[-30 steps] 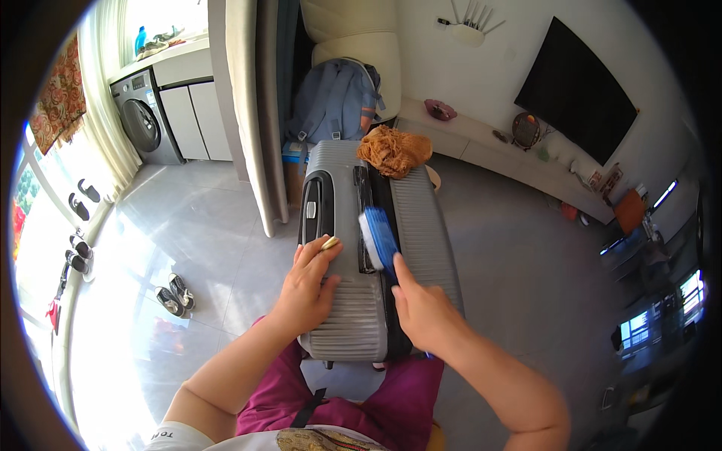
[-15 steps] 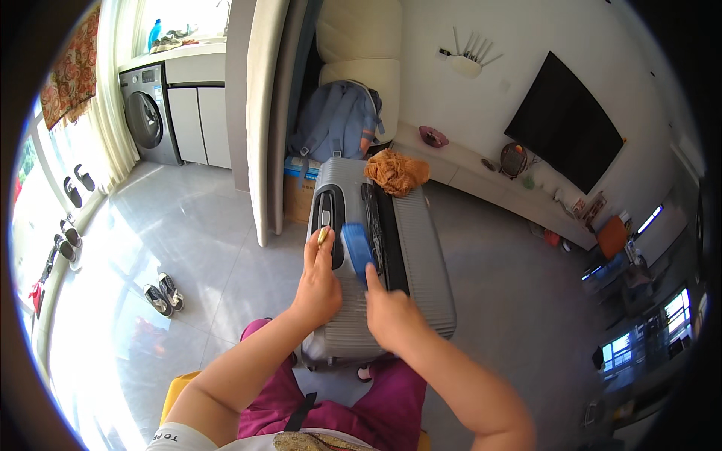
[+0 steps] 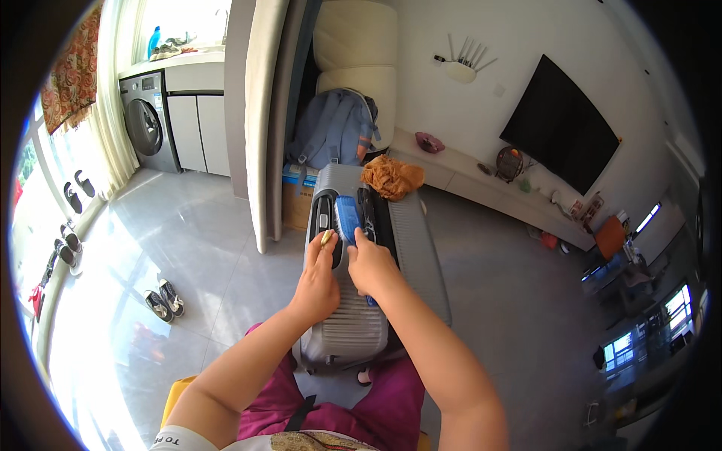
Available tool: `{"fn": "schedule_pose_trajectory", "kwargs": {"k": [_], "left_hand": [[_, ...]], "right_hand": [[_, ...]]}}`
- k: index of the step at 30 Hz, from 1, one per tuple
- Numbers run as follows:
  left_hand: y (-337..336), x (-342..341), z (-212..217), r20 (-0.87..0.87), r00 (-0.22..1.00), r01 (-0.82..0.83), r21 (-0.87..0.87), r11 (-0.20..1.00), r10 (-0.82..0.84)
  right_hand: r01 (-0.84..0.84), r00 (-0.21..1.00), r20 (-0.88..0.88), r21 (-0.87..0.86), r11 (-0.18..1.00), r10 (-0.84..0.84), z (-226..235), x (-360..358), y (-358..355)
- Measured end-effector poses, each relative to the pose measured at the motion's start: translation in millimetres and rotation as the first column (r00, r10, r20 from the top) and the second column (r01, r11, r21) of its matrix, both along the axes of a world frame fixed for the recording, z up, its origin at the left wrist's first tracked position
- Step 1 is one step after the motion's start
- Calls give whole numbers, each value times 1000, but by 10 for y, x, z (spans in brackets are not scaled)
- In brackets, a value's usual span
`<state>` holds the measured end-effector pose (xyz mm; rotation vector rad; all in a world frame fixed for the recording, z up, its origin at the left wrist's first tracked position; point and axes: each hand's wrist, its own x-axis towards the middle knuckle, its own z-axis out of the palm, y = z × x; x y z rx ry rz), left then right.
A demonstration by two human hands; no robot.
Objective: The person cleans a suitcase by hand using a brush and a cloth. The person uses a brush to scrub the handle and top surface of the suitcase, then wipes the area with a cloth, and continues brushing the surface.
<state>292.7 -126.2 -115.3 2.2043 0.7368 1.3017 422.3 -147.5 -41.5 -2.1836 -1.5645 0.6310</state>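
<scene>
A grey ribbed suitcase (image 3: 353, 332) lies in front of my knees, with a dark strip along its middle. My left hand (image 3: 317, 289) is closed over its left side, pinching a small gold-coloured piece (image 3: 326, 238) between the fingertips; its kind is too small to tell. My right hand (image 3: 372, 264) grips a blue brush (image 3: 347, 213) with pale bristles, its handle end showing below the hand. The brush head is close beside the gold-coloured piece; whether they touch I cannot tell. At the far end of the suitcase lies a crumpled orange-brown cloth (image 3: 392, 177).
Behind the suitcase are a blue-grey backpack (image 3: 335, 128) and a cardboard box (image 3: 296, 207). A curtain (image 3: 261, 120) hangs at their left. Black shoes (image 3: 165, 301) stand on the floor. A low white cabinet (image 3: 466, 189) runs along the right wall.
My right hand has moved up and left with the brush, bringing it nearer to my left hand. The left hand keeps its pinch in nearly the same place.
</scene>
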Motion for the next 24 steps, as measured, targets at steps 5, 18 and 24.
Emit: {"fn": "schedule_pose_trajectory", "kwargs": {"k": [5,18,24], "left_hand": [[3,-116,152,171,984,40,35,999,-45],[-319,159,592,361,926,346,-688,638,-112],[-358,294,561,177,961,276,-551,787,-213]], "right_hand": [[-5,1000,11,366,931,1,-214,-181,-385],[-51,991,-42,757,652,127,-219,126,-516],[-62,990,-23,804,591,136,-384,359,-475]]}}
